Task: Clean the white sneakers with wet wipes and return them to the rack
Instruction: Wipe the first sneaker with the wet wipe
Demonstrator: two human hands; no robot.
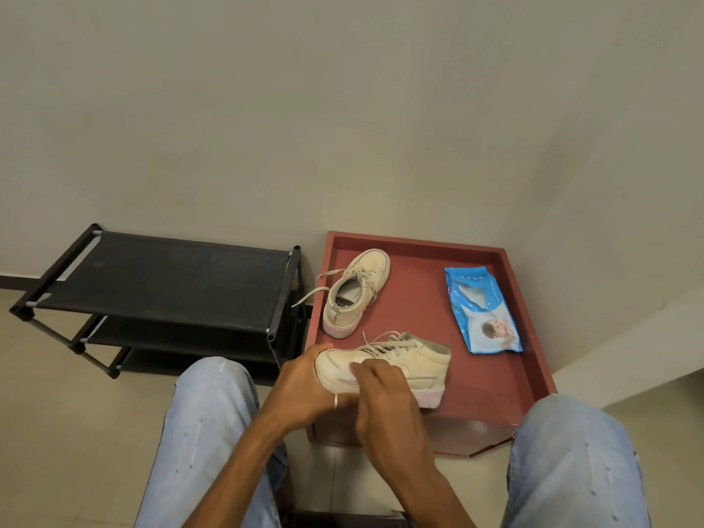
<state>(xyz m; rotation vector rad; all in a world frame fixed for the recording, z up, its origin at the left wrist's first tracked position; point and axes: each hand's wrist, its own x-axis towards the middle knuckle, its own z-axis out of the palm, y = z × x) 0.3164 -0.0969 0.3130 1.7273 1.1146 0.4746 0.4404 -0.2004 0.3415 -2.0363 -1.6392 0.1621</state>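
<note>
2-handed: left hand [301, 383] cups sneaker [404, 365] toe, right hand [383, 400] curls over it.

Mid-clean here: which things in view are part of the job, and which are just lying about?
In the job: held sneaker, gripped by left hand, right hand against its side; second sneaker; wipes pack; shoe rack.
Just there: red tray bearing second sneaker and pack; finger ring.
</note>
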